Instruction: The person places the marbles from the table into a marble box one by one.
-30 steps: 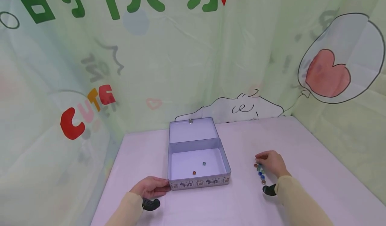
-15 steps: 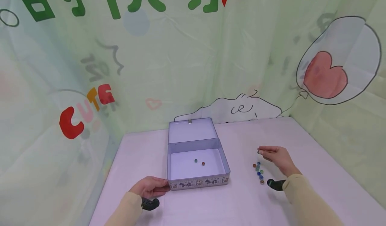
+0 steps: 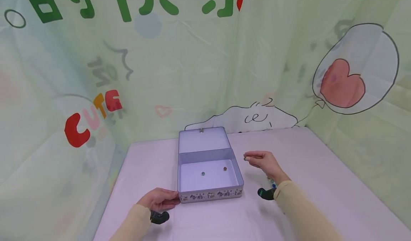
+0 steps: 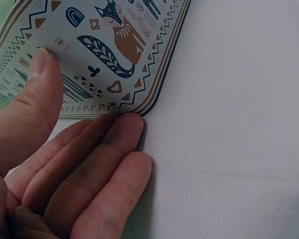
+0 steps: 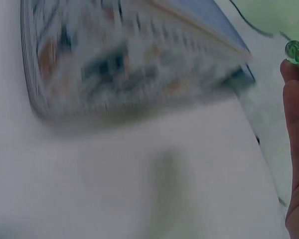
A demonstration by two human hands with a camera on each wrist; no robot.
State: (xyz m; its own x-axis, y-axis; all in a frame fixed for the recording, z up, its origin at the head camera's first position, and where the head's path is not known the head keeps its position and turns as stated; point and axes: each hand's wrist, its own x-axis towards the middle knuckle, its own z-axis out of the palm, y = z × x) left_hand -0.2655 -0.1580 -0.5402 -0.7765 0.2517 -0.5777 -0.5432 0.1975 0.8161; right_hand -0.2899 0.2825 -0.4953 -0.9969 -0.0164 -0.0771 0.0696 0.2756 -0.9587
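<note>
A lilac hinged tin box (image 3: pixel 210 195) with animal drawings on its walls stands with its lid (image 3: pixel 205 140) raised at the back. Inside lie a greenish marble (image 3: pixel 203 174) and an orange marble (image 3: pixel 225 169). My left hand (image 3: pixel 158 199) rests against the front left corner, fingertips at the tin's lower edge and thumb (image 4: pixel 40 67) over the patterned wall. Just right of the tin, my right hand (image 3: pixel 266 164) pinches a clear green marble (image 5: pixel 293 52) above the table. Several more marbles (image 3: pixel 271 181) lie on the table, partly hidden behind the right wrist.
A pale cloth covers the table (image 3: pixel 212 223). Printed curtains (image 3: pixel 199 62) hang close behind it and along both sides. Each wrist wears a black device, one at the left (image 3: pixel 159 217) and one at the right (image 3: pixel 266 194).
My right hand has lifted a marble from the row and carried it left toward the tin. The two marbles inside have rolled about. My left hand stays at the corner.
</note>
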